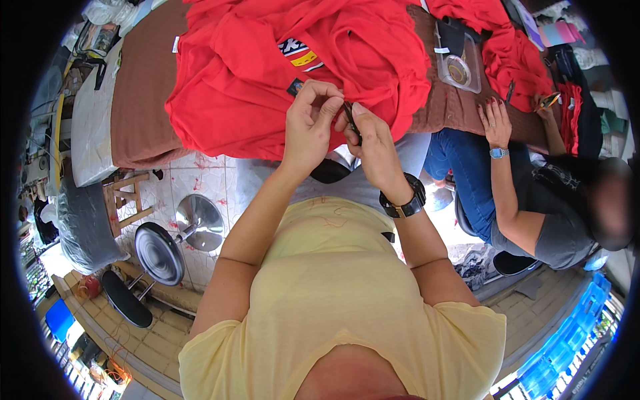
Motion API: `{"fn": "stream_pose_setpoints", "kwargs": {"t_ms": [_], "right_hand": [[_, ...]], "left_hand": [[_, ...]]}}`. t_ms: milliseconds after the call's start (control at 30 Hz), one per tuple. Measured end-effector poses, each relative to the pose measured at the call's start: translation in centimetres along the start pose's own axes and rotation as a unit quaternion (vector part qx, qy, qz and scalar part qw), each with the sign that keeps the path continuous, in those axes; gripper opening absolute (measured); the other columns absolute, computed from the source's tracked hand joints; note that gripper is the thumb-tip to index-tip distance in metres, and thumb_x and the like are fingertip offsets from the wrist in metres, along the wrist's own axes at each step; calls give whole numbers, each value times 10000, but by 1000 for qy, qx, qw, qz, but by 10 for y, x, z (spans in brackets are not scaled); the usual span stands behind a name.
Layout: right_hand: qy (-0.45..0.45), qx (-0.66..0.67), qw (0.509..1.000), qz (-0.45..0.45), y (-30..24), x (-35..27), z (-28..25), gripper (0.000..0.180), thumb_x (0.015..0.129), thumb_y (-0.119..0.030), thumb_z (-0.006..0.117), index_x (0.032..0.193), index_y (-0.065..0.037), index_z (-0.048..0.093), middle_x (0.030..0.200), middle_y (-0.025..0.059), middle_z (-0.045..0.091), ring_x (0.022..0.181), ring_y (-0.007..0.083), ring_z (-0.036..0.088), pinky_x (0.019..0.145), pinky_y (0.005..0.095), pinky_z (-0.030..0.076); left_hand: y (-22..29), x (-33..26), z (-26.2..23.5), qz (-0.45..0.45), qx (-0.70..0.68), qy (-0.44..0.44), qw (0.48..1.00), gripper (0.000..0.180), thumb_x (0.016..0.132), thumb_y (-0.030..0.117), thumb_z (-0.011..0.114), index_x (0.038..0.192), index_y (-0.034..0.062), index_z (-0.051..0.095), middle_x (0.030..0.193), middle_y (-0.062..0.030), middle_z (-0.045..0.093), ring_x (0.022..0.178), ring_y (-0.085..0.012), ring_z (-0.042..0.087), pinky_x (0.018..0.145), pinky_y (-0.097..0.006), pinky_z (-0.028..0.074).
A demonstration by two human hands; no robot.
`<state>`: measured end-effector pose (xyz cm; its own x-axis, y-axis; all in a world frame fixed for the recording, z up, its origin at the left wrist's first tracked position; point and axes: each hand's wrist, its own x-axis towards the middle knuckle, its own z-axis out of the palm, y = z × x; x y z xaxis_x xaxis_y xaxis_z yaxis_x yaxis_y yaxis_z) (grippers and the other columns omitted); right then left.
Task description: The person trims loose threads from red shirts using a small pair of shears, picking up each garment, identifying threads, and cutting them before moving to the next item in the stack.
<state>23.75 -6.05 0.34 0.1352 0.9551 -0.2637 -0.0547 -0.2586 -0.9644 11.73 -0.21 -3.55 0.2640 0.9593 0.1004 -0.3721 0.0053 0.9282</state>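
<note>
Both my hands meet just over the near edge of a heap of red fabric garments [227,80], which carries a printed patch in black, white and yellow. My right hand [375,143], with a black watch on its wrist, is closed around a slim, dark hand tool [351,119] whose exact kind I cannot make out. Close beside the tool's upper end, my left hand [311,127] has thumb and forefinger pinched together. Whatever lies between those fingertips is too small to name. Near the left fingers a small dark label [294,87] shows on the red fabric.
A brown cloth [143,100] covers the table. To the right stands a clear plastic box [467,63] with a roll inside. A co-worker [533,207] sits there, one hand on the table, the other near an orange-handled tool [549,100]. Round stools [159,253] stand at lower left.
</note>
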Motion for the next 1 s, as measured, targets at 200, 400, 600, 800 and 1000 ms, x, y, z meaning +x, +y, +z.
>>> {"fn": "stream_pose_setpoints", "kwargs": {"t_ms": [200,400,600,800,1000], "right_hand": [[15,52,999,-4,7,6,3,461,1089,-361,423,845,-8,589,648,-25,440,532,56,363,476,271,301],[13,96,995,27,3,13,0,437,1062,-357,519,783,-27,586,582,-63,402,494,38,331,459,259,250],[-2,116,993,25,10,17,-3,431,1040,-359,556,752,-38,575,574,-76,379,483,32,309,452,255,217],[-3,149,988,40,12,20,0,420,1029,-359,570,735,-59,562,580,-86,365,484,26,295,451,247,203],[-7,152,988,34,18,23,-3,401,1026,-374,571,758,-76,555,616,-69,389,482,31,295,452,239,195]], "left_hand": [[-9,-3,3,53,8,21,998,39,980,-28,620,1006,-5,603,1044,-74,597,954,-147,599,877,-270,486],[-13,0,2,95,86,2,992,55,935,-79,620,962,-44,587,1029,-83,554,878,-137,582,755,-265,527],[-9,-1,2,90,95,1,991,55,928,-91,617,949,-48,590,1017,-80,554,873,-139,592,735,-266,530],[-10,-1,1,100,101,-1,990,58,924,-97,617,933,-45,594,1009,-78,556,827,-129,602,697,-266,525],[-7,-1,2,101,114,-17,988,68,930,-107,599,925,-39,595,1007,-78,556,791,-118,610,685,-266,525]]}}
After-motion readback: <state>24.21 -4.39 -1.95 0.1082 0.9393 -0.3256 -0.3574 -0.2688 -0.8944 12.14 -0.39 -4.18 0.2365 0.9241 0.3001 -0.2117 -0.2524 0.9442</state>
